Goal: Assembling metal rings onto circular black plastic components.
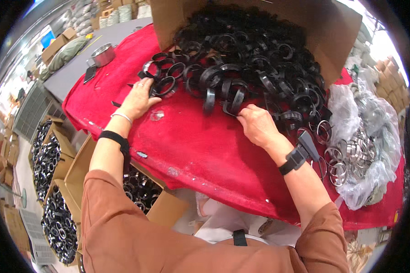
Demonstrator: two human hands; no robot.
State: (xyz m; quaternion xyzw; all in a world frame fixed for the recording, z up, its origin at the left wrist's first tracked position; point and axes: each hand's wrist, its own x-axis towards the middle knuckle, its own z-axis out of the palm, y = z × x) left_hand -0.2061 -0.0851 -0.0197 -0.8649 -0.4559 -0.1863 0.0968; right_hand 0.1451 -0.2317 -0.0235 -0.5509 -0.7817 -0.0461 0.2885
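Observation:
A big heap of black plastic rings (pixel 269 59) spills from a cardboard box onto a red cloth (pixel 200 145). My left hand (pixel 139 98) rests at the heap's left edge. Its thumb stands apart from its fingers, and the fingertips reach a few loose rings, among them a black ring (pixel 164 86). At the heap's front edge, my right hand (pixel 258 123) is closed in a pinch on the rim of another black ring (pixel 237 101). Its fingertips are partly hidden. Black straps circle both my wrists.
At right, silvery metal rings (pixel 351 157) lie in a clear plastic bag (pixel 387 132). A metal cup-like piece (pixel 102 54) stands at the far left. Below the table's left side are cardboard boxes (pixel 68 166) of dark rings. The box wall (pixel 335 36) rises behind the heap.

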